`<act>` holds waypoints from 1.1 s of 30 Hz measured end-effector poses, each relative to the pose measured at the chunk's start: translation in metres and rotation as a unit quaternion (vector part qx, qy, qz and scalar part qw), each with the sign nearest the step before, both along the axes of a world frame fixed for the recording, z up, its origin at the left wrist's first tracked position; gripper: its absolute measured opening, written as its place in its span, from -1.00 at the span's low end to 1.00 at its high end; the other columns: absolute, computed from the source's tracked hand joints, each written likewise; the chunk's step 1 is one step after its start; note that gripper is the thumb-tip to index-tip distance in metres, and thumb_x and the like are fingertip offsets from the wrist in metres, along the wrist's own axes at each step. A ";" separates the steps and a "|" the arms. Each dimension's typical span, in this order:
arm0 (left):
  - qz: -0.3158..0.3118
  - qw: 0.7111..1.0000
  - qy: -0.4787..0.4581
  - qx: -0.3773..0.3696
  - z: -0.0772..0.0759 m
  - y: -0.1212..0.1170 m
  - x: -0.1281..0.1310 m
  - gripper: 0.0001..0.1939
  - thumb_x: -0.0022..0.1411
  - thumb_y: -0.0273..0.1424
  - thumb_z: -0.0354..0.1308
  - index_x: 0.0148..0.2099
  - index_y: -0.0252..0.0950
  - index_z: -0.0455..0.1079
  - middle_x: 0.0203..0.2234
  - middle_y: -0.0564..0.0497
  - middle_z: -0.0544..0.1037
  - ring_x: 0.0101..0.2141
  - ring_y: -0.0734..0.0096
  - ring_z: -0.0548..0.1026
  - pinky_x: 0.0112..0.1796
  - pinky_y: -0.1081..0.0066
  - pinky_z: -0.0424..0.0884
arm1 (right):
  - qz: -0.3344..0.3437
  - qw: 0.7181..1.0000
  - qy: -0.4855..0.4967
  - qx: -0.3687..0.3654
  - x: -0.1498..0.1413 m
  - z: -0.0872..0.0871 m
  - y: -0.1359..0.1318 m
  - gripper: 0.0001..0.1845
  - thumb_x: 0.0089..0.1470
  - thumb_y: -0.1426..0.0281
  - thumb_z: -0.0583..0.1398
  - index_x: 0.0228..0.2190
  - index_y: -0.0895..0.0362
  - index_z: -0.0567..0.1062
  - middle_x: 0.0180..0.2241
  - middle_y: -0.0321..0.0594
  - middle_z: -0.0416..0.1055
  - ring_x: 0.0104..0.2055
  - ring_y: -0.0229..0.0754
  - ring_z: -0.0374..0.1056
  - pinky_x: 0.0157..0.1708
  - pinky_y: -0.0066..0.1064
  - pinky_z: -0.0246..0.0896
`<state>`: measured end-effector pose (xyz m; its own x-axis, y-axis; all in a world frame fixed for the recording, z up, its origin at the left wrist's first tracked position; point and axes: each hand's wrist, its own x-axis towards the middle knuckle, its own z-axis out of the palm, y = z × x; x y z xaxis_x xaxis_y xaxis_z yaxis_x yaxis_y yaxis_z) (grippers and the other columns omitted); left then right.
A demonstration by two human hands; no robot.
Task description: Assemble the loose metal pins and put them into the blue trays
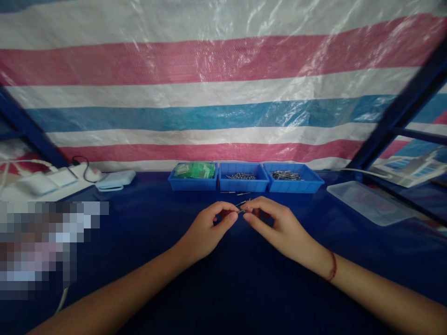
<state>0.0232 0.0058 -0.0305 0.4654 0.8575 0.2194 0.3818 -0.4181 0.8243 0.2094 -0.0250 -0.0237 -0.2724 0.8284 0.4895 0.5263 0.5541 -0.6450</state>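
Observation:
My left hand and my right hand meet over the dark blue table, fingers pinched together. Between the fingertips sits a small thin metal pin; both hands appear to grip it, and what else they hold is too small to make out. Right behind them stand three blue bins in a row: the left bin holds green parts, the middle bin and the right bin hold small metal pins. Two loose pins lie on the table before the middle bin.
A clear plastic lid lies at the right. A pale blue flat device and white items with a cable sit at the left. A striped tarp hangs behind. Dark blue frame bars slant at both sides.

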 end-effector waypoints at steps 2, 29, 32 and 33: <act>-0.012 1.000 -0.009 -0.026 0.001 -0.002 0.001 -0.79 0.24 -0.30 0.02 -0.16 -0.25 0.40 -0.31 0.04 0.52 -0.29 0.36 0.44 -0.25 0.37 0.27 | 0.000 1.000 0.026 -0.006 -0.002 0.002 -0.004 -0.86 0.11 0.37 0.13 -0.29 0.09 0.47 -0.34 -0.23 0.45 -0.33 -0.24 0.36 -0.34 -0.39 0.28; 0.034 0.998 -0.052 0.004 0.001 -0.009 0.002 -0.89 0.16 -0.35 0.12 -0.26 -0.25 0.38 -0.35 0.06 0.51 -0.32 0.38 0.45 -0.22 0.34 0.31 | 0.014 1.000 -0.005 0.007 -0.005 0.000 -0.004 -0.89 0.12 0.44 0.11 -0.34 0.10 0.45 -0.37 -0.24 0.42 -0.30 -0.23 0.34 -0.27 -0.36 0.25; 0.039 0.998 -0.051 0.013 -0.001 -0.008 0.002 -0.86 0.15 -0.33 0.11 -0.23 -0.24 0.36 -0.34 0.04 0.51 -0.31 0.37 0.45 -0.21 0.32 0.30 | 0.036 0.998 -0.047 0.015 -0.005 0.001 -0.002 -0.86 0.14 0.44 0.08 -0.35 0.09 0.45 -0.36 -0.24 0.45 -0.27 -0.21 0.34 -0.22 -0.33 0.23; 0.042 0.998 -0.051 0.015 -0.001 -0.008 0.002 -0.84 0.15 -0.33 0.11 -0.19 -0.24 0.34 -0.34 0.04 0.50 -0.31 0.36 0.45 -0.21 0.31 0.31 | 0.031 0.998 -0.056 0.021 -0.003 0.001 -0.001 -0.85 0.15 0.44 0.08 -0.35 0.09 0.45 -0.37 -0.25 0.45 -0.28 -0.21 0.34 -0.22 -0.33 0.23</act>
<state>0.0251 -0.0020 -0.0313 0.3661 0.8848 0.2882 0.3304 -0.4131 0.8487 0.2061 -0.0257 -0.0223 -0.3767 0.7882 0.4867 0.5576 0.6125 -0.5603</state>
